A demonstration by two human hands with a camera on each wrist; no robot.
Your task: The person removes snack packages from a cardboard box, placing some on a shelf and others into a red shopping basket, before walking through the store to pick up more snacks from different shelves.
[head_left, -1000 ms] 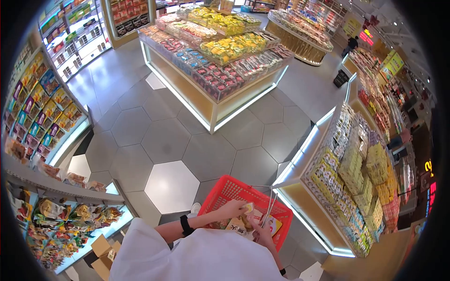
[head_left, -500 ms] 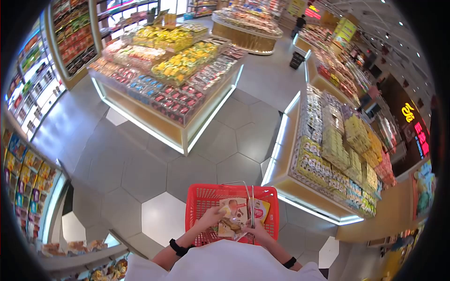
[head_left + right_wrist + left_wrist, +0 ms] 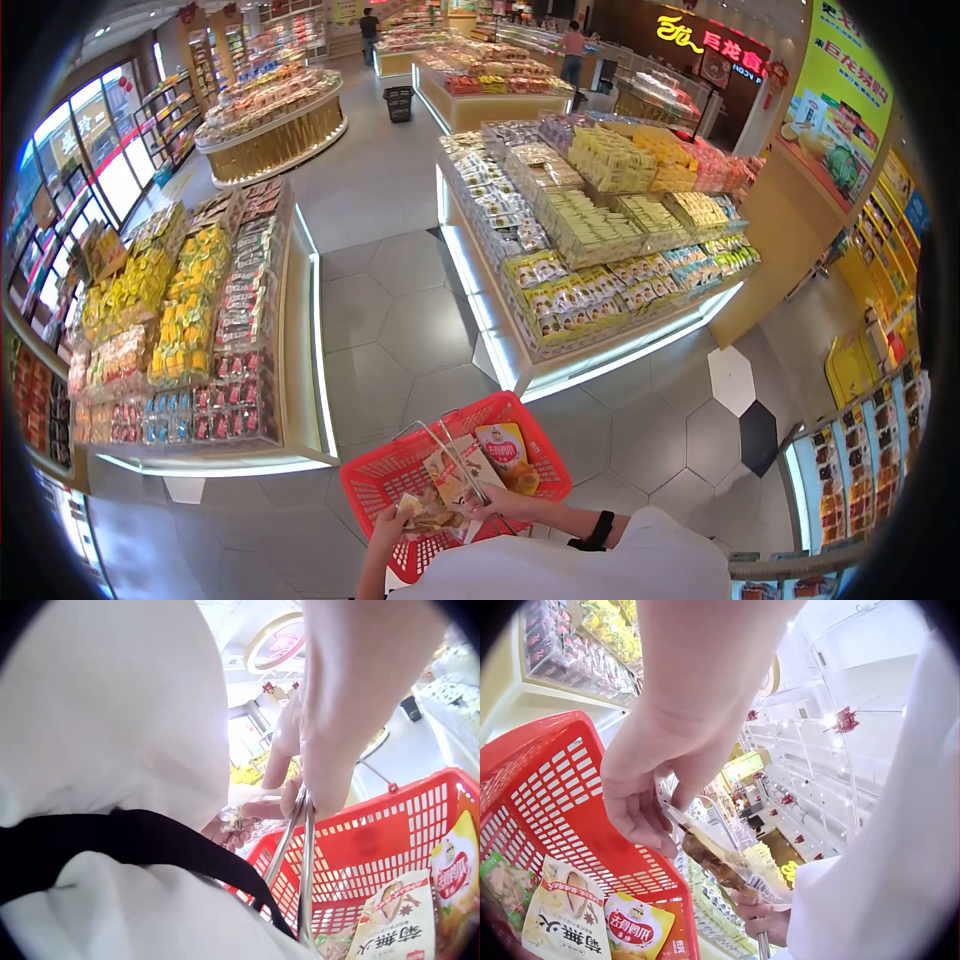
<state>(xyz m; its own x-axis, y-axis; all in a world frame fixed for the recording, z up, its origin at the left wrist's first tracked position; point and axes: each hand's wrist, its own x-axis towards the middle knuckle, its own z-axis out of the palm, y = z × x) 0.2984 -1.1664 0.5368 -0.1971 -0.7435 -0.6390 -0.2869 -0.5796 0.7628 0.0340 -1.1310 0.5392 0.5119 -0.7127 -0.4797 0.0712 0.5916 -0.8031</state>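
Red plastic makes up my basket (image 3: 536, 742), where at least three items already lie: a white bag (image 3: 566, 907) around its middle, a yellow pack (image 3: 634, 926) toward its right end and a green-and-clear bag (image 3: 508, 892) nearer the left. My right hand (image 3: 490, 502) grips the metal handles (image 3: 308, 862), while my left hand (image 3: 634, 780) pinches a brown-filled clear packet (image 3: 712, 859) above the basket's near-left corner. That packet, I judge, is the one not yet down among the rest.
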